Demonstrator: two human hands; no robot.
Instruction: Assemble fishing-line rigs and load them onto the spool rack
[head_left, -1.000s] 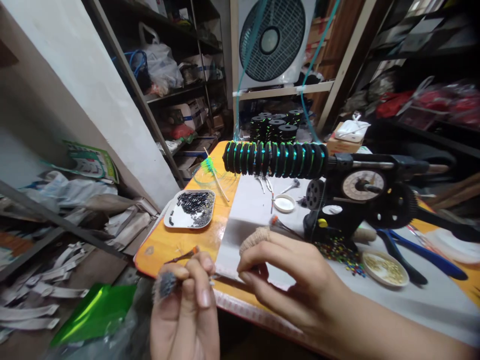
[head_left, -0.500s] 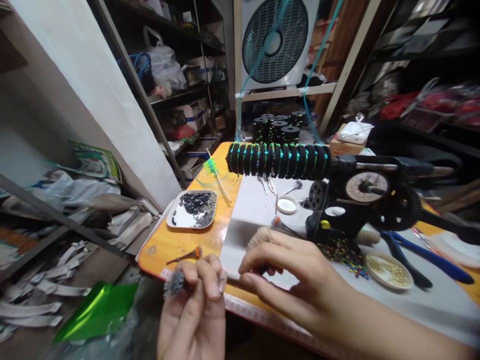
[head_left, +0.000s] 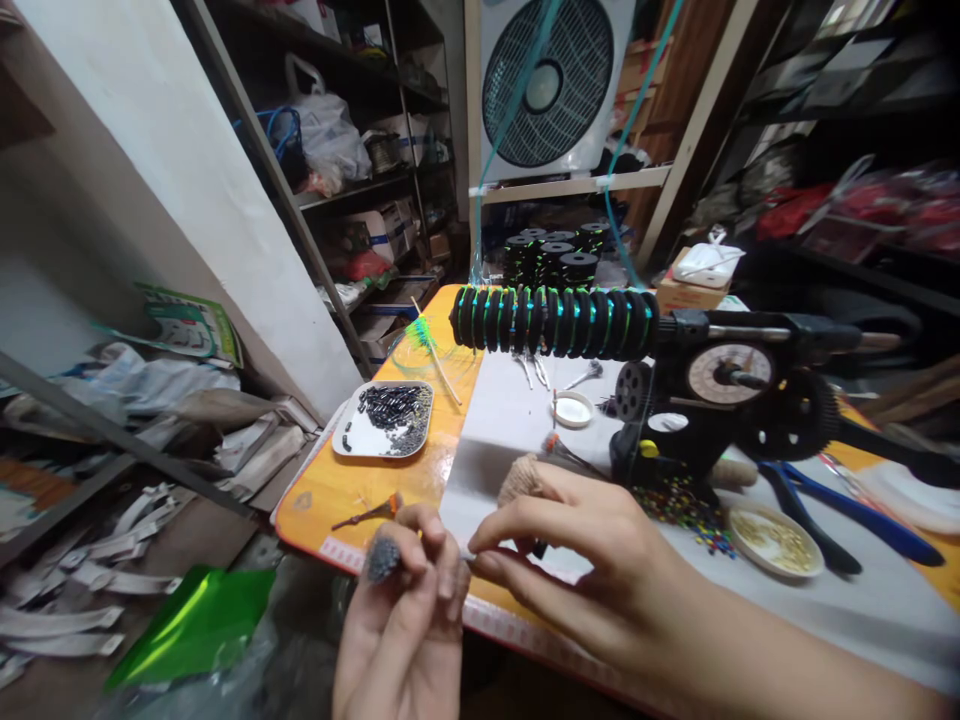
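My left hand (head_left: 416,610) is closed around a bundle of thin grey strands (head_left: 383,559), whose blunt end sticks out beside the index finger. Fingertips of my right hand (head_left: 585,540) are pinched together close to the left fingers; a small thin piece may be between them, too small to name. One right finger wears a beige wrap (head_left: 519,481). A dark piece with an orange band (head_left: 367,511) lies on the table behind my left hand. Beyond it sits a white tray (head_left: 351,437) of small black tubes and grey bits.
A black winding machine (head_left: 731,375) with a ribbed roller (head_left: 555,322) stands over the orange table (head_left: 307,505). To the right are a dish of gold bits (head_left: 776,540), scattered coloured beads (head_left: 686,510) and blue-handled pliers (head_left: 862,515). A fan (head_left: 546,88) stands behind.
My left hand has moved slightly right, bringing its grey bundle closer to the right hand. The right fingertips have shifted a little left and now meet the left fingers.
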